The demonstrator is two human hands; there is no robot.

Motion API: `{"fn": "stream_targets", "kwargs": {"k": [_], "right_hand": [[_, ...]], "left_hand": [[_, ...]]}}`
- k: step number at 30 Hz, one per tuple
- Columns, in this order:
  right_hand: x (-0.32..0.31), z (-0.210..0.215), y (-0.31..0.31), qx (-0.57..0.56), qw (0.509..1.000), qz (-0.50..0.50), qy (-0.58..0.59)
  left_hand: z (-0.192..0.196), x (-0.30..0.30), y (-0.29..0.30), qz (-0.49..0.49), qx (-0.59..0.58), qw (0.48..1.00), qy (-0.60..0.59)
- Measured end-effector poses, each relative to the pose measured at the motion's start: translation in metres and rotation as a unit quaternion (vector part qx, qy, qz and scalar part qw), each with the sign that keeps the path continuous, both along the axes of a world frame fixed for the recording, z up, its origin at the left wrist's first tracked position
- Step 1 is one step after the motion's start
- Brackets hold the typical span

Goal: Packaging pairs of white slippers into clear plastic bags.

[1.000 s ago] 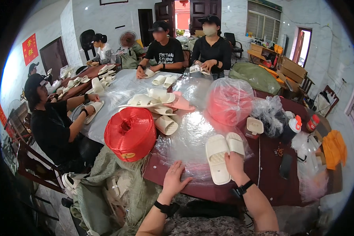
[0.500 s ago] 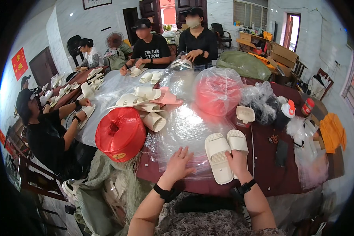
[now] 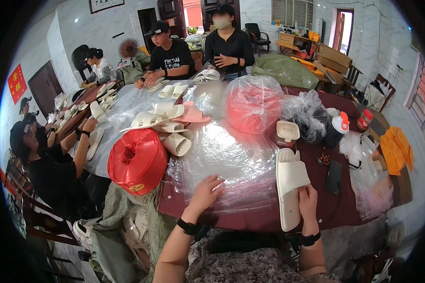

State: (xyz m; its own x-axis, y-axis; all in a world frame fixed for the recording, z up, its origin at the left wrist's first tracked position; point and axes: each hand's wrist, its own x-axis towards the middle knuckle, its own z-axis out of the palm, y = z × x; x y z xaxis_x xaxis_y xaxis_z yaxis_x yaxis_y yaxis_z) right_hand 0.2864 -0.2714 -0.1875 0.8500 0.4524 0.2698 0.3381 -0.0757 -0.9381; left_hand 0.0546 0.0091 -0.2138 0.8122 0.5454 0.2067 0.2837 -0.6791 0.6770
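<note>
Landmark: the clear film stack (image 3: pixel 233 181) on the dark red tabletop (image 3: pixel 311 165). All positions are given from it.

Right hand (image 3: pixel 308 203): closed on a cream slipper (image 3: pixel 290 188) at the stack's right edge. Thumb lies against the strap's right side; the remaining fingers are mostly hidden, so their exact placement cannot be told. Slipper is tipped toward its side, toe pointing away from the wearer, heel end near. A second pale toe edge shows behind it (most of that one is covered, so its hold cannot be judged). Whether the heel end touches the table: cannot tell.

Left hand (image 3: pixel 204 194): open, fingers loosely spread, nothing gripped. It lies at the stack's near-left part, fingertips apparently resting on the film; contact under the palm is not visible. Dark bands sit on both wrists.

Surroundings. Left of the stack: a red roll (image 3: pixel 138 160). Beyond it on the left: a pile of cream slippers (image 3: pixel 163 118), with a pink slipper (image 3: pixel 193 113) at the pile's right. Directly beyond: a bagged red roll (image 3: pixel 253 108). Right and beyond: a small lidded box (image 3: pixel 287 132), then a dark tumbler (image 3: pixel 336 129) with an orange lid. Farther right: a dark flat object (image 3: pixel 334 177) (phone-like).
</note>
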Motion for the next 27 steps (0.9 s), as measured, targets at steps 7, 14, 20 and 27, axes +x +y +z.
{"fn": "stream_targets", "kwargs": {"k": [7, 14, 20, 27], "right_hand": [[-0.028, 0.019, -0.002, 0.074, 0.995, 0.043, 0.045], [-0.056, 0.018, -0.003, 0.002, 0.982, 0.181, 0.055], [-0.085, 0.030, 0.028, -0.069, 0.949, 0.284, -0.114], [-0.086, 0.031, 0.053, -0.218, 0.914, 0.279, -0.198]], "left_hand": [[0.010, 0.004, -0.002, 0.041, -0.006, 0.998, -0.042], [-0.009, 0.010, 0.018, 0.053, -0.022, 0.997, -0.059], [-0.029, 0.016, 0.043, 0.057, -0.165, 0.979, -0.109], [-0.023, 0.015, 0.050, 0.124, -0.329, 0.931, -0.093]]}}
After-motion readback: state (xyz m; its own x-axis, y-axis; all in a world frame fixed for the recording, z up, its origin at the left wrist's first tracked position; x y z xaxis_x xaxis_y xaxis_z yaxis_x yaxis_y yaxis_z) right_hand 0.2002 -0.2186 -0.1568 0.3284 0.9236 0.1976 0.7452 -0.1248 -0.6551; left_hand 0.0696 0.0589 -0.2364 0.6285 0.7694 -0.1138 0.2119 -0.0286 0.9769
